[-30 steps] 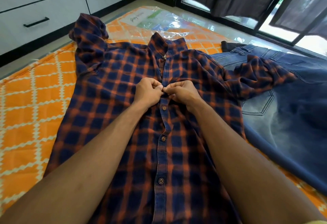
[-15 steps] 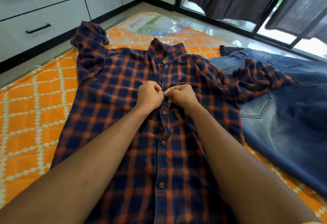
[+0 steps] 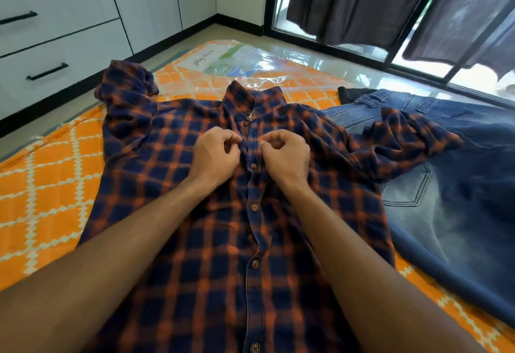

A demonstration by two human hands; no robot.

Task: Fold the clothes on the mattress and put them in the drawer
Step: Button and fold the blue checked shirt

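One head-worn wide-angle view looks forward and down, close over the shirt (image 3: 211, 213) at frame centre, drawers (image 3: 55, 46) upper left, window (image 3: 390, 18) upper right.

Soft matt woven plaid shirt (image 3: 172, 191), faded denim jeans (image 3: 451, 213), glossy clear plastic over mattress (image 3: 41, 185), shiny floor tiles (image 3: 320, 60)

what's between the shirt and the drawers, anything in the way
Nothing visible. Both hands are on the shirt; only bare mattress and floor lie toward the shut drawers.
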